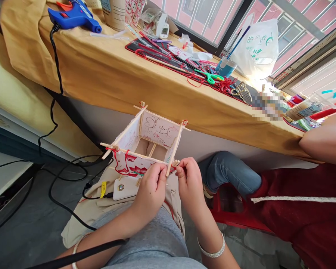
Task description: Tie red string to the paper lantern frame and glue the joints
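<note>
An open square frame (159, 129) of thin wooden sticks with white, drawn-on panels rests at my lap. Red cord is tied at its corners and hangs over the near panel, which has red patterns. My left hand (152, 185) is closed at the frame's near right corner, its thumb and fingertips pinching the stick end there. On the other side of that corner, my right hand (190, 181) is pinched closed beside the stick ends, close to a bit of red cord. What its fingertips hold is too small to make out.
A cloth-covered table (100, 74) runs ahead, holding a blue glue gun (75, 16), green scissors (210, 76), red cord and a cup (226, 67). A white power bank (125, 188) lies on my lap. Another person in dark red (302, 209) sits at right; black cables hang left.
</note>
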Available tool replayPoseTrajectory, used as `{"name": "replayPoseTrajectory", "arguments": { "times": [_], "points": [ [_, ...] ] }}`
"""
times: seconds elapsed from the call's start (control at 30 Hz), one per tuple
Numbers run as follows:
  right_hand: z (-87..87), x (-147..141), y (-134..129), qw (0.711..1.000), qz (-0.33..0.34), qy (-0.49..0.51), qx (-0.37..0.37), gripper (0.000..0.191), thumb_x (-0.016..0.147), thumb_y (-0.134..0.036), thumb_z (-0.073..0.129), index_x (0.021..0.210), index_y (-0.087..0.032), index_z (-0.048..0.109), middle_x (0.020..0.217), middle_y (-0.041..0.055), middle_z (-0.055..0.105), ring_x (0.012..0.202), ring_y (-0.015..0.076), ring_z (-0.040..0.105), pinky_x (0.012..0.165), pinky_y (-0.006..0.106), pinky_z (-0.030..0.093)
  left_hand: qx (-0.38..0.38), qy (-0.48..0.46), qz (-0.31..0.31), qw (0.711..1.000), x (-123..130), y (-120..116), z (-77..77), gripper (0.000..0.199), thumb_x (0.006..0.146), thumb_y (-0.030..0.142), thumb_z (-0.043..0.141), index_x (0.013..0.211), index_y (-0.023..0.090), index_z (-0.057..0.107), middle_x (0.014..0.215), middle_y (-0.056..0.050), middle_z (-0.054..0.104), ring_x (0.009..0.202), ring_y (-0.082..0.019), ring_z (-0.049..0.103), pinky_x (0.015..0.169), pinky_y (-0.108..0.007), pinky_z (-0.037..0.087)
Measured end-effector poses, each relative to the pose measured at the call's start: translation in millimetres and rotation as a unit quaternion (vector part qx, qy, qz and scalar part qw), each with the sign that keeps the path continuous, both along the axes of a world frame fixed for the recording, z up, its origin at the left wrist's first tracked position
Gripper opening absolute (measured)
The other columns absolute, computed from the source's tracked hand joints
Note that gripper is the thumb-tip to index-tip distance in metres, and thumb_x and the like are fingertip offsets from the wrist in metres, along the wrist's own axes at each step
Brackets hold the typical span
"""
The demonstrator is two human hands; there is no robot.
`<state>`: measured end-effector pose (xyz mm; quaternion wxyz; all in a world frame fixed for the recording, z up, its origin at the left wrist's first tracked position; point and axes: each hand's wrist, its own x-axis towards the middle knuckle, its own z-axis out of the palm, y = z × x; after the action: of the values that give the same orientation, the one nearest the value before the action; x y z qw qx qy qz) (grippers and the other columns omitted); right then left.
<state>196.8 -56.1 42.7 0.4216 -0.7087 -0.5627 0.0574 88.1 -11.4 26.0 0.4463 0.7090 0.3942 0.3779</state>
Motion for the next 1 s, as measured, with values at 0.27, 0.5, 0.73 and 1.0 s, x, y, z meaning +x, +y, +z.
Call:
{"name": "replayPoseTrajectory", "arguments": {
  "times": [0.27, 0.5, 0.73, 1.0],
  "points": [
    [-11.6, 5, 4, 0.991, -0.096, -0.069, 0.070, 0.015, 0.089, -0.013, 0.037, 0.076, -0.020, 0.039, 0.075, 0.0009, 0.042, 0.070, 0.0158, 0.041, 0.064, 0.029, 0.036, -0.007, -0.004, -0.019, 1.000, -2, -4, -5.5, 0.022, 0.090, 0.023, 0.035, 0.075, 0.021, 0.051, 0.069, -0.001, 0.057, 0.066, -0.015, 0.053, 0.062, -0.026, 0.043],
    [-8.2, 6, 2, 0.997, -0.018, -0.043, 0.059, 0.014, 0.091, -0.015, 0.037, 0.079, -0.020, 0.044, 0.081, 0.0030, 0.048, 0.076, 0.0150, 0.048, 0.068, 0.029, 0.042, -0.027, -0.019, 0.001, 0.999, 0, -2, -5.7, 0.020, 0.088, 0.024, 0.038, 0.075, 0.021, 0.053, 0.070, -0.001, 0.059, 0.066, -0.016, 0.054, 0.061, -0.027, 0.044],
    [-7.2, 9, -8, 0.989, 0.032, -0.127, 0.069, 0.014, 0.090, -0.020, 0.045, 0.101, -0.017, 0.053, 0.097, 0.0094, 0.058, 0.092, 0.0196, 0.052, 0.078, 0.035, 0.046, -0.038, -0.036, -0.014, 0.999, -2, -2, -2.5, 0.018, 0.088, 0.023, 0.039, 0.076, 0.020, 0.054, 0.071, -0.001, 0.059, 0.067, -0.015, 0.054, 0.064, -0.026, 0.045],
    [-13.2, 3, -4, 0.974, -0.001, -0.167, 0.152, 0.013, 0.086, -0.008, 0.050, 0.079, -0.018, 0.055, 0.073, 0.0045, 0.059, 0.071, 0.0160, 0.052, 0.063, 0.029, 0.046, -0.054, -0.048, -0.038, 0.997, -4, -1, -5.7, 0.015, 0.086, 0.025, 0.045, 0.087, 0.019, 0.058, 0.083, -0.004, 0.063, 0.078, -0.017, 0.058, 0.070, -0.027, 0.047]
  ]
}}
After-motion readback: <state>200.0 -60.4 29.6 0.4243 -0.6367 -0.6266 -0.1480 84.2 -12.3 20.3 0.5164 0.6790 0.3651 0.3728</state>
